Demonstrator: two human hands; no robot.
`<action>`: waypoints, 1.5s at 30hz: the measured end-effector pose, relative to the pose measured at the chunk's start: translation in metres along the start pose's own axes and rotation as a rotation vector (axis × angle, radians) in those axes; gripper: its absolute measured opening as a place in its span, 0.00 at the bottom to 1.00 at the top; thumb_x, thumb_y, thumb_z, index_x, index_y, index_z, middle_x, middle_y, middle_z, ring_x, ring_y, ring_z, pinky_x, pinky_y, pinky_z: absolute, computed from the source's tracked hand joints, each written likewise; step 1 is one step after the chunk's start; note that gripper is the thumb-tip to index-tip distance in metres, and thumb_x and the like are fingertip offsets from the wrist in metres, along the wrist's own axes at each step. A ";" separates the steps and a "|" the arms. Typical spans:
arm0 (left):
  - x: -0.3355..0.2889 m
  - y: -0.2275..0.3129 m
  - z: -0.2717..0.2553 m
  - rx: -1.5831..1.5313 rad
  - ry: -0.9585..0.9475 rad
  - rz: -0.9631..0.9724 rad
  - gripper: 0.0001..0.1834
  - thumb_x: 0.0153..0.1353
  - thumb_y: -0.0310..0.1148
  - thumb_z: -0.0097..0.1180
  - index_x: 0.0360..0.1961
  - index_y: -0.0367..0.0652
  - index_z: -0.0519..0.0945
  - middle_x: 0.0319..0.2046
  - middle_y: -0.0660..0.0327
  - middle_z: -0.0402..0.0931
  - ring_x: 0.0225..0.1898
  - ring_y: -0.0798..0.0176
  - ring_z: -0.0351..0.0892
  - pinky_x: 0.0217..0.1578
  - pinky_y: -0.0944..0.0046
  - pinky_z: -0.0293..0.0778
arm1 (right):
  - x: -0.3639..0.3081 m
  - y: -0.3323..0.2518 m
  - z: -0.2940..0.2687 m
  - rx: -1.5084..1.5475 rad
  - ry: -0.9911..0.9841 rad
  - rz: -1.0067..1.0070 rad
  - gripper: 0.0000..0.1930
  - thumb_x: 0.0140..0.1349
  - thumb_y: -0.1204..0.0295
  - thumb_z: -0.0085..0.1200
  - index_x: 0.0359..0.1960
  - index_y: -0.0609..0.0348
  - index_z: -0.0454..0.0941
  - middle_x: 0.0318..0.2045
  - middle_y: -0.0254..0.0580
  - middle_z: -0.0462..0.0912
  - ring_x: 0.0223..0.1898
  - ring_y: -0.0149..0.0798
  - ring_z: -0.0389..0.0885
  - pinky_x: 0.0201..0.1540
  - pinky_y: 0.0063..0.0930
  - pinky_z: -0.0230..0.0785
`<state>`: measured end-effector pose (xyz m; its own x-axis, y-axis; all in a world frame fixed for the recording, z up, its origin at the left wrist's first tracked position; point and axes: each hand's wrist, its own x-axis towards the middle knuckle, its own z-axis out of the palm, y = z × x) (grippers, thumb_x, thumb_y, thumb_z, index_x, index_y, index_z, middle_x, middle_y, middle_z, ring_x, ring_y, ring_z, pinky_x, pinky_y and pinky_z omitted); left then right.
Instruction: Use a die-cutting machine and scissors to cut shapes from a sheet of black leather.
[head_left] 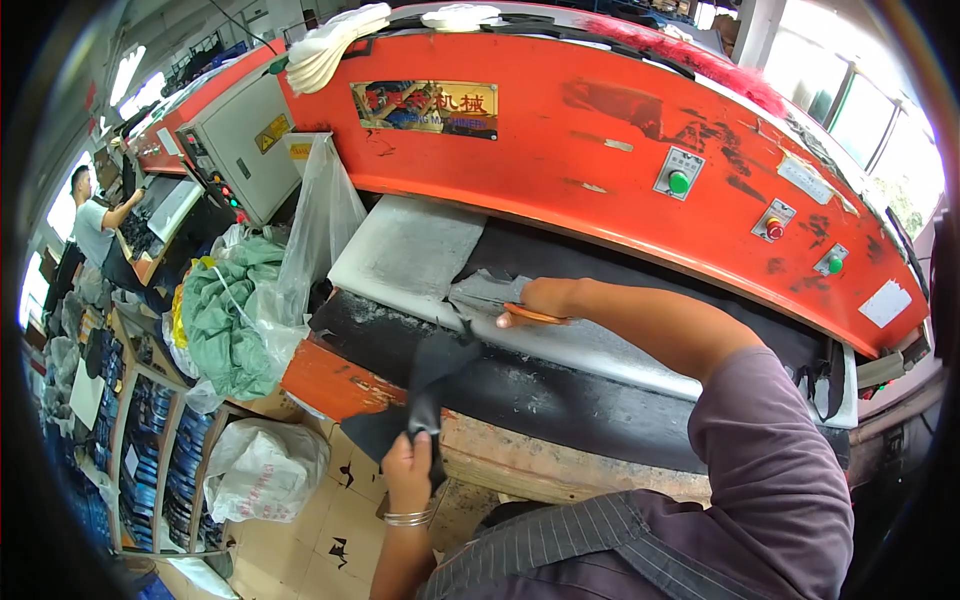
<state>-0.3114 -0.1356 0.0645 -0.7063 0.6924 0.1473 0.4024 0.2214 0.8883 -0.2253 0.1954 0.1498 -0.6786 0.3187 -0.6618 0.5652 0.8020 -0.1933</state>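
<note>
My left hand [408, 470] is closed around a dark strip of sheet material [432, 385], low in front of the machine's front edge. The strip rises from my fingers to the black ledge, and a wider dark flap hangs to its left. My right hand [545, 298] is closed on the orange handles of a pair of scissors [532, 314] over the white cutting board [410, 240]. Their blades point left, toward a ragged grey patch on the board and the strip's upper end. Whether the blades touch the strip I cannot tell.
A red-orange press [560, 130] with green and red buttons spans the far side. Black sheet [560, 255] lies on its bed. To the left are green sacks [235, 320], a white bag [265, 470] and racks of blue items [150, 430]. Farther back, a person [95, 230] stands at another machine.
</note>
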 end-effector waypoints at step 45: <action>0.532 0.438 0.195 0.700 0.106 0.976 0.26 0.67 0.43 0.45 0.58 0.33 0.70 0.57 0.45 0.71 0.60 0.46 0.69 0.58 0.59 0.62 | -0.415 0.413 -0.126 -0.316 1.733 0.340 0.19 0.58 0.55 0.57 0.42 0.58 0.81 0.40 0.53 0.82 0.44 0.54 0.79 0.47 0.43 0.71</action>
<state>-0.3976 0.4640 0.4473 0.0403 0.7229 0.6897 0.9990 -0.0165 -0.0411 0.2312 0.4580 0.4357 -0.3494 0.4193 0.8380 0.8098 0.5849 0.0450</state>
